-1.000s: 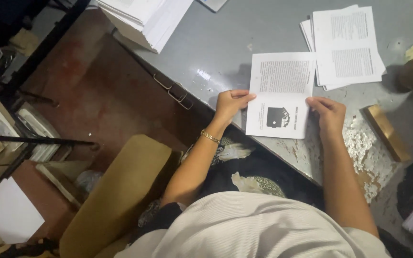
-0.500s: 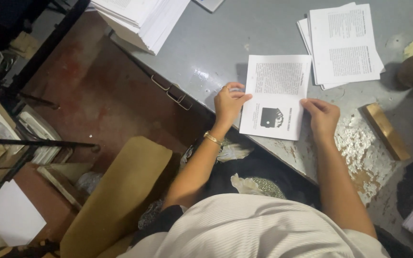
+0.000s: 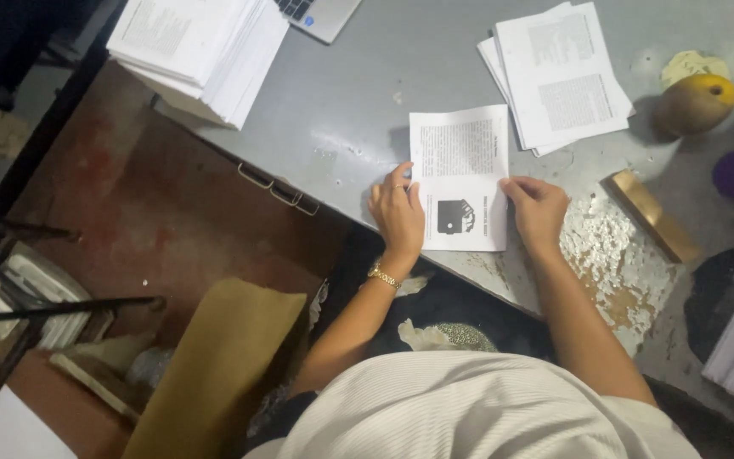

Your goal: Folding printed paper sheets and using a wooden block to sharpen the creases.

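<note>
— Broadly, what took up most of the view?

— A grey metal table [image 3: 367, 76] with worn, flaking paint at its near right part. The person in a white ribbed top sat at its near edge, and both bare arms reached onto it.

— And the next biggest things?

— A thick stack of white printed sheets [image 3: 201, 47] lay at the far left corner of the table. A smaller loose pile of printed white pages [image 3: 558, 76] lay far right of centre. A tan padded chair seat [image 3: 214, 365] stood near left, below the table edge.

— Where was the paper being handled?

— The folded white printed leaflet with a black square picture [image 3: 460, 174] lay flat on the table, just near and left of the loose pile, between the two hands.

— How were the hands?

— The left hand [image 3: 398, 212] lay flat with fingers spread on the leaflet's left edge, pressing rather than gripping. The right hand [image 3: 539, 208] rested at the right edge, fingers curled loosely, fingertips touching the paper; neither hand closed around anything.

— Anything smaller?

— A brown wooden block [image 3: 652, 214] lay right of the right hand, apart from it. A round brown and yellow ball-like object [image 3: 697, 102] sat at the far right. A gold bracelet [image 3: 383, 276] circled the left wrist.
</note>
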